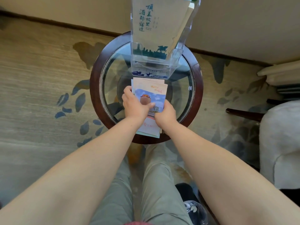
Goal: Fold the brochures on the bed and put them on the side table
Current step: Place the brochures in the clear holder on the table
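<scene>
Head view: both hands grip a folded brochure (150, 95) above the round glass desk (197, 95). Left hand (135, 105) at 9 o'clock, fingers clamped on its edge; right hand (165, 114) at 5 o'clock, likewise clamped. Clear holder (178, 62) at 12 o'clock; more brochures (149, 128) beneath the wrists.

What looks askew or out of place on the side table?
The brochures under both hands are not squared: edges fan out at the far left corner, and the lower ones overhang the table's near rim. Nothing looks spilled or damaged.
</scene>
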Demonstrator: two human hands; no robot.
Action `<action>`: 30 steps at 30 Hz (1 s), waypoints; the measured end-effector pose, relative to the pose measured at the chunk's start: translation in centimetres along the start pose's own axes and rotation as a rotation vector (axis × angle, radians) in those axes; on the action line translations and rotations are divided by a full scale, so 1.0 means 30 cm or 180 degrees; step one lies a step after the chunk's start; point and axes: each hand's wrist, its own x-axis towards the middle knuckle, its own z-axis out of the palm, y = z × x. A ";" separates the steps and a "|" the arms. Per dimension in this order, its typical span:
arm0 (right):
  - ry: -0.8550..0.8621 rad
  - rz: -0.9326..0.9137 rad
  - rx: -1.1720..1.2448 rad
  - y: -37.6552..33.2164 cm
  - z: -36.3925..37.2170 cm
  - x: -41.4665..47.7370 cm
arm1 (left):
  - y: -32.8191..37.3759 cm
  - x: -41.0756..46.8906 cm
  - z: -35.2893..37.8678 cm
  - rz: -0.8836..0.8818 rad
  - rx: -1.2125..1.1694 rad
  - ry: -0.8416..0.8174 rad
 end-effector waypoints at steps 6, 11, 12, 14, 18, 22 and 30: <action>0.0299 -0.0654 0.0062 -0.095 -0.105 -0.075 | 0.099 -0.033 -0.175 0.0408 -0.0778 -0.0320; 0.0541 -0.0892 -0.0015 -0.146 -0.182 -0.135 | 0.186 -0.100 -0.298 0.1449 -0.0181 -0.0316; 0.0608 -0.0952 -0.0090 -0.152 -0.190 -0.148 | 0.196 -0.112 -0.307 0.1597 0.0038 -0.0353; 0.0701 -0.1036 -0.0175 -0.163 -0.202 -0.178 | 0.205 -0.133 -0.312 0.1867 0.0712 -0.0451; 0.0748 -0.1390 -0.0455 -0.175 -0.223 -0.229 | 0.220 -0.166 -0.304 0.1943 0.1339 -0.0463; 0.0791 -0.2263 -0.1925 -0.140 -0.229 -0.215 | 0.220 -0.164 -0.296 0.1844 0.1983 -0.0390; 0.0380 -0.2291 -0.2921 -0.294 -0.309 -0.234 | 0.396 -0.188 -0.352 0.2440 0.3112 -0.0280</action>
